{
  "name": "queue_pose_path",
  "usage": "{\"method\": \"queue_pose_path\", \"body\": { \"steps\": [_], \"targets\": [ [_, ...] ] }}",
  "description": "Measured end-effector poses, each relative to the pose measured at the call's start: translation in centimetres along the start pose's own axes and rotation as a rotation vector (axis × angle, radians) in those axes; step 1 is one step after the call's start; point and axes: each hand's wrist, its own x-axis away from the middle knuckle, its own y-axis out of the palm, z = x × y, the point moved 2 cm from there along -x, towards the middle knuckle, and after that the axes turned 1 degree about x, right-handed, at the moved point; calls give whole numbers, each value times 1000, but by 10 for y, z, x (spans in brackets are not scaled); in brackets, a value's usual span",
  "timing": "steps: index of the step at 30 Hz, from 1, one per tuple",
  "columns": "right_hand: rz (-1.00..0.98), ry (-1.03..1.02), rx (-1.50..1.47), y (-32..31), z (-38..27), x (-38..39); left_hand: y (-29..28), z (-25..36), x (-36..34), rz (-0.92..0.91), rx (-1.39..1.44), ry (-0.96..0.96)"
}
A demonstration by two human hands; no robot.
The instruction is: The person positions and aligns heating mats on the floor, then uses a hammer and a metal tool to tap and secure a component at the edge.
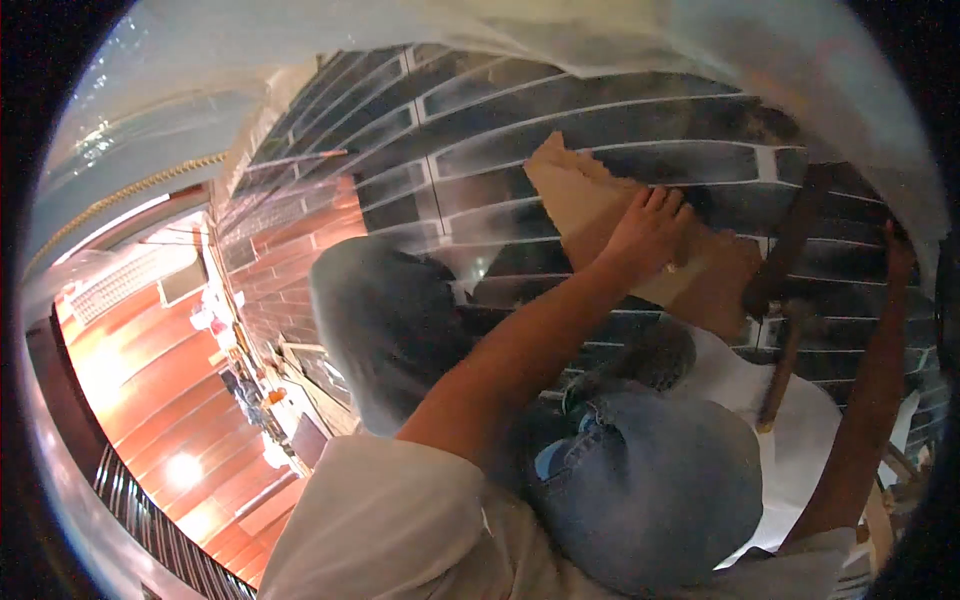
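The left hand presses flat, fingers spread, on a cardboard piece slanting down-right across the tiled wall. The right hand is unclear.

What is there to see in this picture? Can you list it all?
cardboard: one piece, brown, torn edge, held flat against the wall
wall: one, dark glossy tiles with pale joints, top and centre
tool: one, dark, long handle, at right against the wall; kind unclear
sheet: one, pale, draped along the top
planks: several, reddish brown, lower left
knee: one, blue jeans, lower centre
left hand: one, pressed flat on the cardboard
right hand: one, at far right by the tool; grip unclear
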Motion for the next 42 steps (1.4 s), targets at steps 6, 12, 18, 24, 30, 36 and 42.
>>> {"method": "queue_pose_path", "body": {
  "steps": [6,12,18,24,30,36,42],
  "targets": [
    [33,-4,13,-10,0,4,36,16,-23,-197,82,-26],
    [165,21,-66,-6,-25,34,39,44,-37,-113,170,-47],
    [742,-166,-122,-1,-30,9,36,85,-52,114,99,9],
    [279,298,-668,-50,-107,126,39,64,-48,91,55,-2],
    [214,429,-346,-95,-123,332,34,71,-55,61,91,72],
    [-156,288,-559,-73,-109,338,53,57,-61,161,126,248],
    [-271,460,-779,-130,-119,302,51,64,-56,197,91,160]
  ]
}}
